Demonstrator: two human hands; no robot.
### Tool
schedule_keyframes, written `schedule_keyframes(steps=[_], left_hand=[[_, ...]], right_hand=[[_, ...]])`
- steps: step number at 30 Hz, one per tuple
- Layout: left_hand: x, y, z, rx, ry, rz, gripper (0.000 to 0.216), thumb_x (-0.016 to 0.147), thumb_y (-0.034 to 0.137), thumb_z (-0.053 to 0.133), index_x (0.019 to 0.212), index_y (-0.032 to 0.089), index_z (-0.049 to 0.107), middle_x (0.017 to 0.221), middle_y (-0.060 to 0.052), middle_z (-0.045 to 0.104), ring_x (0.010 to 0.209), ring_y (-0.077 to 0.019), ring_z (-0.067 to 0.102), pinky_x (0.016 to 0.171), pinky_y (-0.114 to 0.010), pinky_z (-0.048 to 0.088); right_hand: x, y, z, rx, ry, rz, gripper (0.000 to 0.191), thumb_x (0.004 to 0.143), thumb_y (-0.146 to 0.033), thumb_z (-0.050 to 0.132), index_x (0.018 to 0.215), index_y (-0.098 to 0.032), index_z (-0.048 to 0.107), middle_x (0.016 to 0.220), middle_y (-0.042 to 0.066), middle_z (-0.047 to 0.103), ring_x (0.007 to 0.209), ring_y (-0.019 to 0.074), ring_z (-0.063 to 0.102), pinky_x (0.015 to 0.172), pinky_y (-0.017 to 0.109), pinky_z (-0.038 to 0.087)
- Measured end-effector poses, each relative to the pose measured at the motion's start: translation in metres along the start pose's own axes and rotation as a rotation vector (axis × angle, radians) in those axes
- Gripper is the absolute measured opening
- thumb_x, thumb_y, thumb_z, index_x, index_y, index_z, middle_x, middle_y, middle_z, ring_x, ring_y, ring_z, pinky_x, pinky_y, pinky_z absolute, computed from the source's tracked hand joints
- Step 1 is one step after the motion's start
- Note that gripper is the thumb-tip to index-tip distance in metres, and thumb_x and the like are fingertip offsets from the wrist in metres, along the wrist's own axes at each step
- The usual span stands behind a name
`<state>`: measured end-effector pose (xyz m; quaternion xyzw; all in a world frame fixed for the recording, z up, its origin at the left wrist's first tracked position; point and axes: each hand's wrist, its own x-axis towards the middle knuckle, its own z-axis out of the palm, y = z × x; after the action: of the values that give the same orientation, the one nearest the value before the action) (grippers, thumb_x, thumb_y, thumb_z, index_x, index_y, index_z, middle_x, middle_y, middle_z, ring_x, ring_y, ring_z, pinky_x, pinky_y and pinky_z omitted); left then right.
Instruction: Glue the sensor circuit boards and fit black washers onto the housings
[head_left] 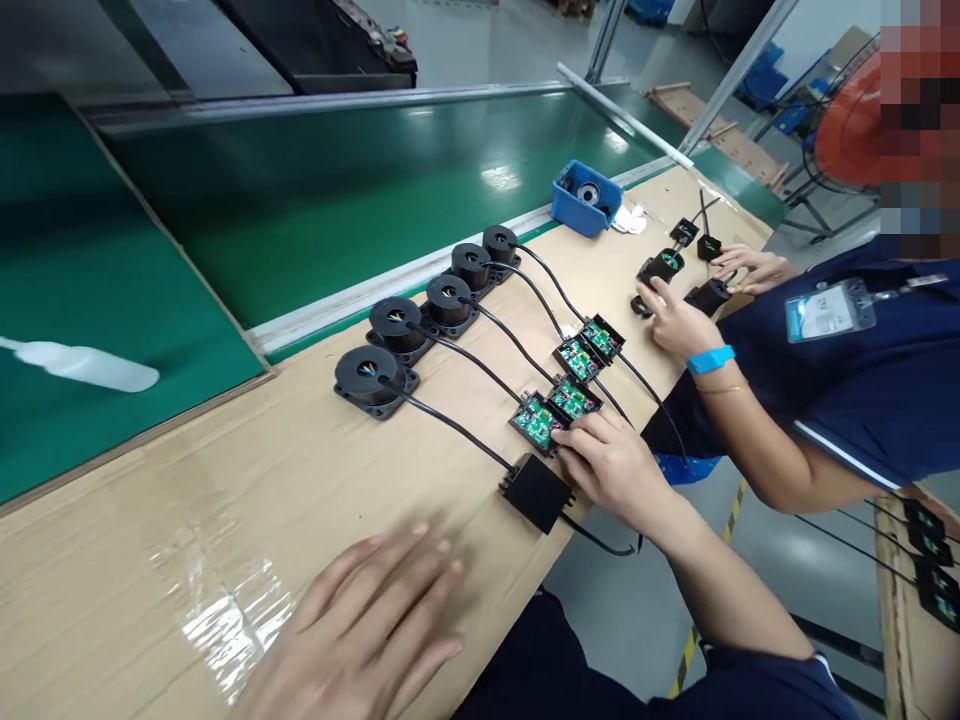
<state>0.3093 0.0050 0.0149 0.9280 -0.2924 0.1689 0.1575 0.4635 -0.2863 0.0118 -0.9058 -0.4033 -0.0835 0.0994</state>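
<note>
My left hand (367, 620) is over the cardboard-covered bench, fingers stretched out and holding nothing. My right hand (611, 465) has its fingertips closed at the near end of an open black box with a green circuit board (537, 420); what exactly lies between them is partly hidden. Beside that hand sits a closed black box (535, 492), cabled to the nearest round black housing (373, 378). Further open boxes with boards, such as this one (576, 398), stand in a row. Black cables join them to more round housings (397, 325) with coloured wires inside.
Across the bench, a co-worker's hands (675, 320) handle black cylindrical parts (660, 268). A blue bin (586, 200) with black parts stands at the bench's far edge. A green conveyor belt (337, 200) runs alongside. A white bottle (90, 366) lies on a green surface to the left.
</note>
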Motion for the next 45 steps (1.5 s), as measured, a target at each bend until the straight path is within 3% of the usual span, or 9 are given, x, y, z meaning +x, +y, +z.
schedule_keyframes(steps=[3, 6, 9, 13, 22, 26, 33, 41, 45], left_hand=[[-0.042, 0.002, -0.006, 0.000, -0.006, -0.053, 0.031, 0.101, 0.038, 0.059, 0.127, 0.025, 0.068, 0.120, 0.002, 0.078, 0.122, -0.0269, 0.062, 0.104, -0.041, 0.039], [-0.055, 0.010, -0.010, 0.003, 0.002, -0.102, 0.033, 0.101, 0.038, 0.058, 0.131, 0.025, 0.066, 0.120, 0.001, 0.078, 0.121, -0.0268, 0.062, 0.102, -0.042, 0.039], [-0.034, 0.018, -0.017, 0.021, 0.032, -0.100, 0.032, 0.103, 0.034, 0.055, 0.130, 0.021, 0.067, 0.121, -0.003, 0.077, 0.118, -0.0263, 0.065, 0.099, -0.041, 0.041], [0.017, 0.016, -0.015, 0.028, 0.087, -0.070, 0.028, 0.106, 0.029, 0.049, 0.120, 0.019, 0.071, 0.113, -0.006, 0.079, 0.111, -0.0265, 0.068, 0.095, -0.041, 0.042], [0.096, 0.006, 0.043, 0.116, 0.019, -0.022, 0.050, 0.109, 0.044, 0.036, 0.123, 0.009, 0.070, 0.124, -0.013, 0.075, 0.116, -0.0336, 0.065, 0.094, -0.046, 0.042], [0.109, 0.006, 0.055, 0.121, -0.050, -0.026, 0.059, 0.109, 0.050, 0.034, 0.127, 0.006, 0.068, 0.129, -0.016, 0.073, 0.119, -0.0345, 0.063, 0.099, -0.047, 0.041], [0.111, 0.005, 0.056, 0.128, -0.104, -0.039, 0.066, 0.108, 0.055, 0.028, 0.128, 0.007, 0.069, 0.131, -0.017, 0.072, 0.114, -0.0339, 0.063, 0.092, -0.045, 0.041], [0.115, 0.004, 0.058, 0.106, -0.185, -0.083, 0.068, 0.106, 0.060, 0.023, 0.128, 0.014, 0.068, 0.147, -0.021, 0.060, 0.109, -0.0312, 0.064, 0.083, -0.042, 0.040], [0.118, 0.002, 0.059, 0.124, -0.212, -0.073, 0.063, 0.101, 0.067, 0.038, 0.124, 0.017, 0.069, 0.145, -0.021, 0.062, 0.101, -0.0306, 0.064, 0.080, -0.042, 0.039]], right_hand=[[-0.001, -0.001, -0.003, 0.021, 0.042, 0.040, 0.025, 0.103, -0.022, 0.050, 0.116, -0.018, 0.071, 0.105, 0.011, 0.071, 0.093, 0.0229, 0.059, 0.083, 0.038, 0.049], [0.004, 0.001, -0.001, 0.028, 0.049, 0.047, 0.027, 0.104, -0.030, 0.053, 0.122, -0.020, 0.070, 0.117, 0.011, 0.072, 0.104, 0.0255, 0.060, 0.089, 0.041, 0.047], [0.008, 0.005, 0.003, 0.031, 0.007, 0.032, 0.038, 0.100, -0.045, 0.061, 0.130, -0.022, 0.068, 0.133, 0.012, 0.067, 0.114, 0.0295, 0.058, 0.097, 0.045, 0.045], [0.007, 0.014, 0.007, 0.044, -0.067, 0.008, 0.056, 0.095, -0.054, 0.065, 0.140, -0.022, 0.062, 0.141, 0.015, 0.062, 0.122, 0.0331, 0.054, 0.102, 0.050, 0.044], [0.013, 0.028, 0.012, 0.066, -0.127, -0.095, 0.067, 0.094, -0.066, 0.058, 0.143, -0.020, 0.060, 0.130, 0.015, 0.063, 0.106, 0.0297, 0.055, 0.096, 0.047, 0.045], [0.021, 0.033, 0.016, 0.097, -0.133, -0.150, 0.069, 0.093, -0.072, 0.053, 0.133, -0.017, 0.065, 0.123, 0.015, 0.065, 0.109, 0.0291, 0.054, 0.097, 0.043, 0.044], [0.034, 0.040, 0.019, 0.104, -0.077, -0.267, 0.064, 0.094, -0.075, 0.047, 0.108, -0.016, 0.068, 0.104, 0.011, 0.064, 0.096, 0.0250, 0.052, 0.085, 0.038, 0.041], [0.038, 0.043, 0.019, 0.112, -0.072, -0.283, 0.066, 0.098, -0.073, 0.038, 0.106, -0.016, 0.069, 0.101, 0.008, 0.064, 0.094, 0.0217, 0.055, 0.080, 0.039, 0.044], [0.038, 0.044, 0.020, 0.109, -0.083, -0.269, 0.067, 0.101, -0.072, 0.028, 0.105, -0.020, 0.070, 0.102, 0.006, 0.065, 0.094, 0.0199, 0.057, 0.079, 0.039, 0.044]])
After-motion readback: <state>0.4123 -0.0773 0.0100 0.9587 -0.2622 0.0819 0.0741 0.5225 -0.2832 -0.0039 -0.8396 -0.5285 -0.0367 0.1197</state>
